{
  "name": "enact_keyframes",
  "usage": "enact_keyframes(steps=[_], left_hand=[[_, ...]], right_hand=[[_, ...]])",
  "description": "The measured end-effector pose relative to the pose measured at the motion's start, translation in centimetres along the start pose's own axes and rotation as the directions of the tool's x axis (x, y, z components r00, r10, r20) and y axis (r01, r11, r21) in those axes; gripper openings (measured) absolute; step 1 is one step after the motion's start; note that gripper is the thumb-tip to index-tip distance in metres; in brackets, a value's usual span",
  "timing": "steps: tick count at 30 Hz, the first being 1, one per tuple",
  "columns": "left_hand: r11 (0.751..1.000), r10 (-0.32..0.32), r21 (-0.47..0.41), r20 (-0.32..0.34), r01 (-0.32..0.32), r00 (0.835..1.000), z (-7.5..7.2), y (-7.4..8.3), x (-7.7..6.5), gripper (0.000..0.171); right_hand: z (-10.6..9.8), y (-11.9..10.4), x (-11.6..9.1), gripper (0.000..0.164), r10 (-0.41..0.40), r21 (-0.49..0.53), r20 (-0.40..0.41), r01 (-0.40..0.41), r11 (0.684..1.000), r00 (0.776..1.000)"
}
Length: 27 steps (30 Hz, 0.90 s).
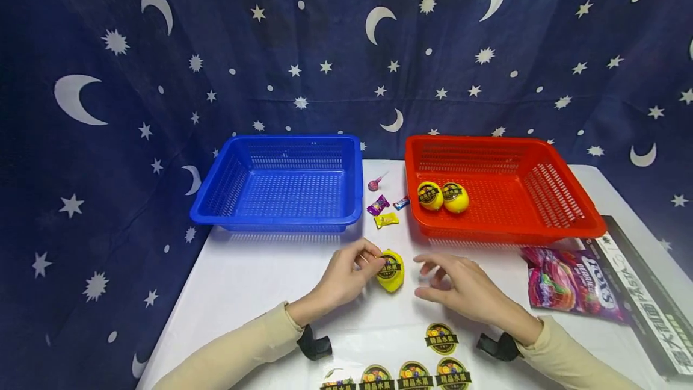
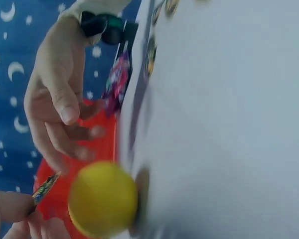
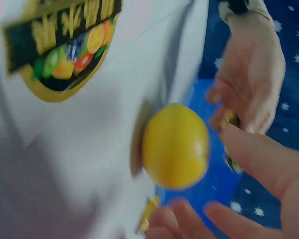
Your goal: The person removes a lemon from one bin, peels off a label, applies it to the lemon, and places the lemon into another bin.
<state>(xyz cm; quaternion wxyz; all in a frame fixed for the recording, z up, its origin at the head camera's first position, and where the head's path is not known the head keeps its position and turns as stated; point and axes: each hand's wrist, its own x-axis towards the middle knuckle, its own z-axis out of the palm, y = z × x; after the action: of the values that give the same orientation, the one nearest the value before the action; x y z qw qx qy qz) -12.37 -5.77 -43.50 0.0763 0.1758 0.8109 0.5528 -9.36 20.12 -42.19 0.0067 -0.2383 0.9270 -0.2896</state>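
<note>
A yellow lemon [image 1: 391,286] lies on the white table between my hands. My left hand [image 1: 346,269] pinches a round black-and-gold fruit sticker [image 2: 44,189] by its edge. From the head view the sticker overlaps the lemon; in the left wrist view it is held apart from the fruit. My right hand [image 1: 460,287] hovers just right of the lemon, its fingers loosely bent and holding nothing. In the right wrist view the lemon [image 3: 175,147] is blurred, with the right thumb and fingers close by it.
A clear sheet with several stickers [image 1: 415,375] lies at the front edge. Behind stand a blue basket [image 1: 276,221] and a red basket [image 1: 509,233] holding two stickered lemons [image 1: 455,197]. Small candies [image 1: 387,219] lie between them. A Fox's candy bag [image 1: 574,284] and a long pasta box [image 1: 644,306] are right.
</note>
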Motion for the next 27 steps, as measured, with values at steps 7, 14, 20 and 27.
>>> enact_keyframes(steps=[7, 14, 20, 27], left_hand=[[0.997, -0.068, -0.041, 0.016, 0.069, 0.998, 0.0, -0.7, 1.9, 0.012], [0.995, -0.077, 0.064, -0.003, 0.077, 0.997, 0.2, -0.9, 1.7, 0.015], [0.946, 0.069, 0.321, -0.091, -0.037, 0.993, 0.4, -1.0, 1.5, 0.017], [0.878, 0.237, 0.452, -0.124, -0.158, 0.964, 1.1, -1.2, 1.1, 0.014]], right_hand=[[2.4, 0.5, 3.3, 0.072, 0.038, 0.008, 0.022, -0.039, 0.999, 0.999], [3.2, 0.5, 4.1, 0.066, 0.000, 0.032, 0.003, 0.000, 0.999, 1.000], [3.3, 0.5, 4.2, 0.068, -0.021, 0.036, 0.012, 0.020, 0.999, 1.000], [2.6, 0.3, 3.9, 0.068, -0.001, 0.052, -0.029, 0.002, 0.999, 1.000]])
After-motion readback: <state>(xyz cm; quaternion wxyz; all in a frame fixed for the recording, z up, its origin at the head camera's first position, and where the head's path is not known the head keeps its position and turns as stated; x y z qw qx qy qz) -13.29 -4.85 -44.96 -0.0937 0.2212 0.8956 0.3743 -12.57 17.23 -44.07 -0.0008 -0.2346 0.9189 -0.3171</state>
